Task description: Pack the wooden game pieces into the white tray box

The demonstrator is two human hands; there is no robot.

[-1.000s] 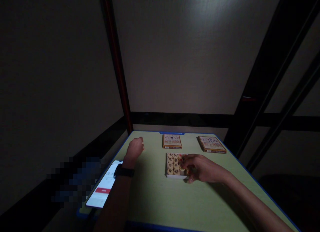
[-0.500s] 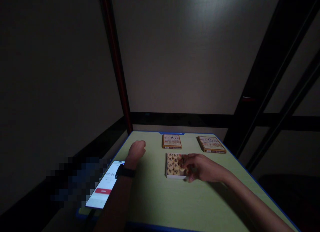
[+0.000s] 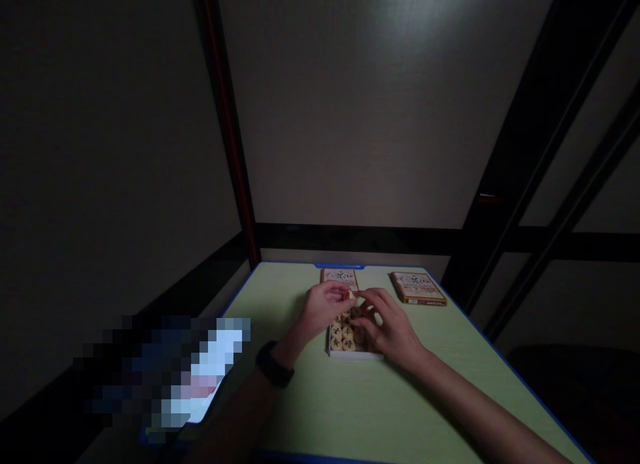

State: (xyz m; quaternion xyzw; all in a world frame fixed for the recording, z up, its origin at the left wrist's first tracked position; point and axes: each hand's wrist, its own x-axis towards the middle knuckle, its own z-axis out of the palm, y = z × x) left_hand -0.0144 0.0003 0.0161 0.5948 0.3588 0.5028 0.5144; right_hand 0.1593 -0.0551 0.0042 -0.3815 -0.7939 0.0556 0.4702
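Observation:
Above the box, my left hand (image 3: 323, 309) pinches a round Chinese chess piece (image 3: 349, 295) between thumb and fingers. Close by on the right, my right hand (image 3: 393, 324) has its thumb and index finger apart, the index tip beside that piece; I cannot tell if it touches. Below both hands a shallow white box (image 3: 356, 356) holds rows of wooden Chinese chess pieces (image 3: 337, 344) with dark characters. My hands cover the back and right part of the box.
Two flat printed boxes lie at the back: a middle box (image 3: 340, 275), partly behind my left hand, and a right box (image 3: 419, 287). A lit phone (image 3: 203, 411), mostly blurred out, lies at the left edge of the green table (image 3: 320, 411). Walls stand behind and left.
My left hand has moved right from the table's left side to above the box and now holds a piece. My right hand has lifted slightly out of the box and its fingers have spread.

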